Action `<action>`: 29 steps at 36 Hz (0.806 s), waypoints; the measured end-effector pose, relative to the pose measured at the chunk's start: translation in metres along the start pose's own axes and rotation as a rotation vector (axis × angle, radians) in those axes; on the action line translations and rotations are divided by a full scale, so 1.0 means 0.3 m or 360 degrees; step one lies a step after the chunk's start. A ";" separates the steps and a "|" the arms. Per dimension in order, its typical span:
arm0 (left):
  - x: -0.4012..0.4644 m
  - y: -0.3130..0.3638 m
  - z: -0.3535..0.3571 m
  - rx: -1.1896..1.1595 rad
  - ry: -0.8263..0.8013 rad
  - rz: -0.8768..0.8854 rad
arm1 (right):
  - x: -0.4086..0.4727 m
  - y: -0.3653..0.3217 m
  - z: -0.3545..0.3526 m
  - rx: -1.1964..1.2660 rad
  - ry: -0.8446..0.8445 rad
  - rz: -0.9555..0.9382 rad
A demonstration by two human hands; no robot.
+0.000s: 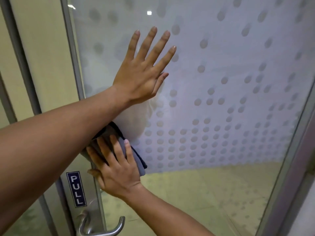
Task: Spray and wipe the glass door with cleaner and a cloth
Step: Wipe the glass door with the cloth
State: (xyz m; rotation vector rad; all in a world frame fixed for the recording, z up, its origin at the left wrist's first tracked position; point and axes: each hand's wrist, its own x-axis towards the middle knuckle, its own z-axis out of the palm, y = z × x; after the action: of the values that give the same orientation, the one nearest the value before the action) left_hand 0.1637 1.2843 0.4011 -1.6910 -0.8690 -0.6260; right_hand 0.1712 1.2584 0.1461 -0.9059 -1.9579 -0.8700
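Observation:
The glass door (221,82) fills the view, frosted and printed with grey dots. My left hand (143,70) lies flat on the glass with fingers spread, its forearm crossing from the lower left. Below that forearm, my right hand (115,169) presses a folded grey cloth (136,160) against the glass near the door's left frame. Part of the cloth is hidden under my left forearm and my right fingers. No cleaner bottle is in view.
A metal lever handle (105,227) sits at the bottom left, below a blue PULL sign (76,189). The door's metal frame (73,53) runs up the left side, next to a cream wall (42,57). Another frame edge (296,159) runs along the right.

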 end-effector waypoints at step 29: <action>-0.014 -0.051 -0.054 0.0045 -0.0193 0.0145 | 0.218 0.845 -0.474 -0.0357 0.0439 0.0825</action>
State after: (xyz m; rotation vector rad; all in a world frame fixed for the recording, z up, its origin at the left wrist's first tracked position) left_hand 0.1492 1.2701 0.4112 -1.7463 -0.8765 -0.4513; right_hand 0.4044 1.2899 0.3289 -1.2749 -1.3179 -0.8577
